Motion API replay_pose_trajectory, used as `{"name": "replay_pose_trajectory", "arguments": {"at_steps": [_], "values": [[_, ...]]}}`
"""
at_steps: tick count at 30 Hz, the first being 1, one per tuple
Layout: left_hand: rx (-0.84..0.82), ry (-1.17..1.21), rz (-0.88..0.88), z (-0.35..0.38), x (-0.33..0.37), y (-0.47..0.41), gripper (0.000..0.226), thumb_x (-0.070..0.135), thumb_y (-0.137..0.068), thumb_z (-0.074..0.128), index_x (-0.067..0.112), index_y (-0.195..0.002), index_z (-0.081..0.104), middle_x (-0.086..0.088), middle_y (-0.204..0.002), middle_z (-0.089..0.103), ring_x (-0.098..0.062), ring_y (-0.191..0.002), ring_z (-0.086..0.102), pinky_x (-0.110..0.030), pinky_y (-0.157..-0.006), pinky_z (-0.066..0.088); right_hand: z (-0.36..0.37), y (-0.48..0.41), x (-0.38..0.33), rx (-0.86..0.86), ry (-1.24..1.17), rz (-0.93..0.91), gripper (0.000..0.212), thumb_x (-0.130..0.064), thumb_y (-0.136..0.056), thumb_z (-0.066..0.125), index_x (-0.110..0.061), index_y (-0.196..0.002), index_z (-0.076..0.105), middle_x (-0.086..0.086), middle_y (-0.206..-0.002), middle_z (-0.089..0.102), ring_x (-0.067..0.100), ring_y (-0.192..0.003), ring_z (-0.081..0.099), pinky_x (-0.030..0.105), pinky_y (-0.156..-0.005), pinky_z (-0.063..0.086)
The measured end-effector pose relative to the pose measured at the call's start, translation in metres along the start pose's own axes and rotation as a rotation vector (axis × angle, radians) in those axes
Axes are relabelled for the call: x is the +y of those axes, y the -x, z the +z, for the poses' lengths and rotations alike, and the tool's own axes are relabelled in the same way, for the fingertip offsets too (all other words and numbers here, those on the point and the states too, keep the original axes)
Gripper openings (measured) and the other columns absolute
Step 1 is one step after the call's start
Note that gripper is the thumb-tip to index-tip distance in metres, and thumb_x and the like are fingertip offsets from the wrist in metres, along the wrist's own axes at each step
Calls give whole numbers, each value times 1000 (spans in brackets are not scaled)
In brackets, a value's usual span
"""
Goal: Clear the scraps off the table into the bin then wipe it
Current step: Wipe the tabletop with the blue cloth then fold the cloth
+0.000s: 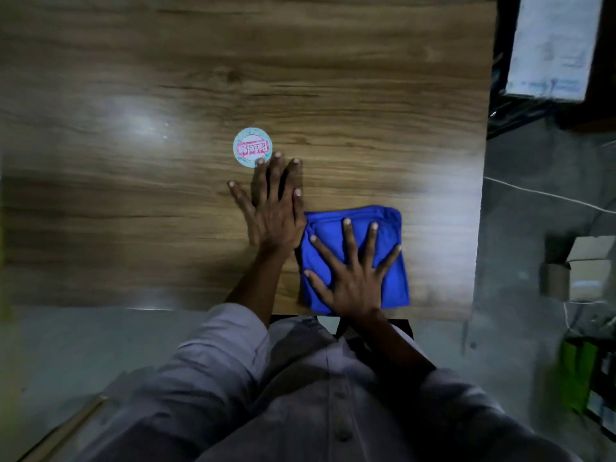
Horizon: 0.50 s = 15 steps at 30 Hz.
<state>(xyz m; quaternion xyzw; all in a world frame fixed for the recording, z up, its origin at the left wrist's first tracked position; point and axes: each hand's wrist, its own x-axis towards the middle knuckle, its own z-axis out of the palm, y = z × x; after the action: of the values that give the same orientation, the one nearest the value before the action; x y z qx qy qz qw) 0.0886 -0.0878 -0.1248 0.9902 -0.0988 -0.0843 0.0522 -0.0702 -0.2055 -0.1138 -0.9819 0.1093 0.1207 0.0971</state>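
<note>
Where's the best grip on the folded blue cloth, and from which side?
Probably the far right corner of the blue cloth, coming from the right. Stacked fold edges show there, giving thickness to pinch, and that corner is bare. The right hand lies spread flat over the middle, and the left hand blocks the left edge.

Right hand [350,278] flat on blue cloth [386,261]; left hand [273,211] flat on table [333,78], fingertips at round sticker [252,146].

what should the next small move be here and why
Probably the left hand should pinch up the round printed disc at its fingertips: it looks like the one scrap on the table, while the right hand lies flat on the blue cloth, ready to wipe.
</note>
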Motion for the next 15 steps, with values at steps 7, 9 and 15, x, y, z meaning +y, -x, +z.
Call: {"name": "replay_pose_trajectory", "arguments": {"at_steps": [7, 9, 15], "values": [[-2, -10, -17, 4, 4, -5, 63, 36, -102, 33, 37, -162, 14, 5, -172, 3, -24, -158, -2, -77, -112, 7, -33, -177, 9, 178, -87, 214, 69, -85, -94, 32, -58, -157, 24, 6, -174, 11, 52, -156, 1, 85, -106, 3], [-14, 3, -39, 5, 9, -14, 69, 37, -95, 36, 39, -161, 15, 3, -172, 3, -25, -158, -2, -78, -111, 6, -46, -235, 14, 200, -99, 254, 69, -86, -93, 28, -58, -156, 25, 6, -174, 13, 54, -155, 3, 86, -105, 2], [-6, 52, -32, -3, 17, -56, 67, 37, -95, 32, 41, -160, 20, 4, -171, 7, -24, -158, 2, -76, -114, 3, -53, -251, 4, 175, -66, 242, 66, -81, -96, 24, -57, -158, 23, 4, -174, 10, 51, -156, 2, 84, -107, 2]]}}
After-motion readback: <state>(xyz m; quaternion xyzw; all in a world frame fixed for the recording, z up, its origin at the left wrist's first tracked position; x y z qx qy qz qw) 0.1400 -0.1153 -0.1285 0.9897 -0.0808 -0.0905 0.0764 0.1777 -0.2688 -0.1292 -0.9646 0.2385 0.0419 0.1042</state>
